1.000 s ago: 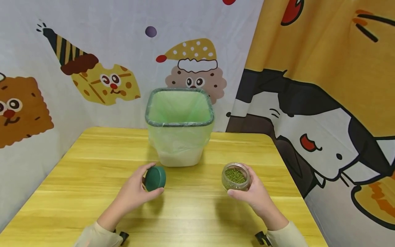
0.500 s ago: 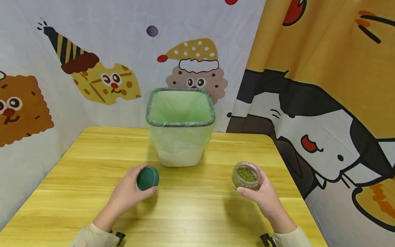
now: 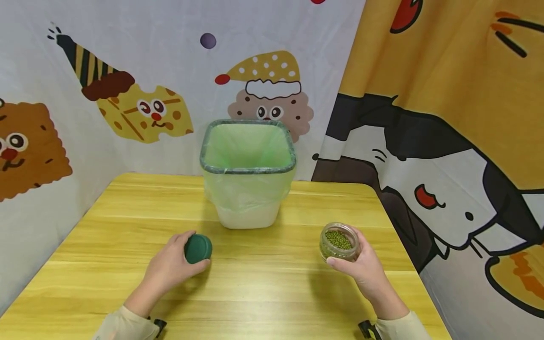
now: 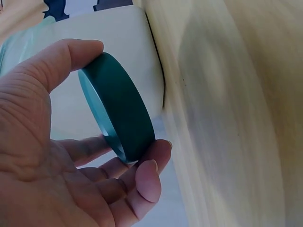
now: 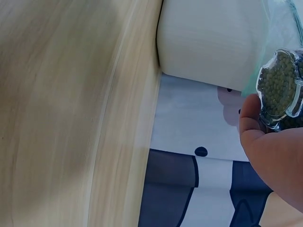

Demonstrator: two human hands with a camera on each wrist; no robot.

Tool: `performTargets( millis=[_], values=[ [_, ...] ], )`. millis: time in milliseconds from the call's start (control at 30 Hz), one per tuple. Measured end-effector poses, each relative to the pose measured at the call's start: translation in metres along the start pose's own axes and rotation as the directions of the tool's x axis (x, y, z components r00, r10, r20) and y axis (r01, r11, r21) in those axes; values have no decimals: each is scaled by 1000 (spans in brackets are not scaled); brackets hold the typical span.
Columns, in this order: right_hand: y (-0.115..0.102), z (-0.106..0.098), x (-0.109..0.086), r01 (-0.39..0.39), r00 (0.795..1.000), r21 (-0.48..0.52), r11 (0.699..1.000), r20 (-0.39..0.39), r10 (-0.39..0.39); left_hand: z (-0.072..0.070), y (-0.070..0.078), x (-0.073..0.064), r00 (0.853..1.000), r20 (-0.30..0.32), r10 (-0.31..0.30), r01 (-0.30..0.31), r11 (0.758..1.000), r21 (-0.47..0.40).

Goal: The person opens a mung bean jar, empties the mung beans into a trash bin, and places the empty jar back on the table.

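My left hand (image 3: 172, 264) pinches a round green jar lid (image 3: 198, 249) by its edge, thumb on one side and fingers on the other. In the left wrist view the lid (image 4: 120, 106) is tilted on edge above the table. On the right, my right hand (image 3: 365, 269) grips a small clear glass jar (image 3: 340, 255) around its side. Green mung beans (image 3: 338, 240) show through the jar's uncovered mouth, which tips slightly toward me. Only part of the jar (image 5: 279, 87) and thumb shows in the right wrist view.
A white bin (image 3: 248, 218) with a pale green liner bag (image 3: 248, 189) and a grey rim ring (image 3: 246, 171) stands upright at the table's back middle. The wooden table (image 3: 255, 293) meets cartoon-printed cloth (image 3: 170, 28) behind and at the right.
My left hand has moved left with the lid, turning it. My right hand shifted right with the jar, then stayed still. The bin has not moved.
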State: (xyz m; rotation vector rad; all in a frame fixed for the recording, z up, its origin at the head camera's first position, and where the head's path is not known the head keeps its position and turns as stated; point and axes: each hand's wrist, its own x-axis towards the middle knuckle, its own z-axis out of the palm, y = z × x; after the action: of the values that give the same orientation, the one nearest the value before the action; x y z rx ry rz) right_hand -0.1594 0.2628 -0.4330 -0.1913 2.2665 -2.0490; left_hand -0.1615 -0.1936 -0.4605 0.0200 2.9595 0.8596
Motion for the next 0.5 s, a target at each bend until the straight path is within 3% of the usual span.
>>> performTargets(
  millis=[500],
  values=[
    [-1, 2, 0, -5, 1000, 12, 1000, -4, 5, 0, -8, 6, 998, 37, -47, 45, 998, 38]
  ],
)
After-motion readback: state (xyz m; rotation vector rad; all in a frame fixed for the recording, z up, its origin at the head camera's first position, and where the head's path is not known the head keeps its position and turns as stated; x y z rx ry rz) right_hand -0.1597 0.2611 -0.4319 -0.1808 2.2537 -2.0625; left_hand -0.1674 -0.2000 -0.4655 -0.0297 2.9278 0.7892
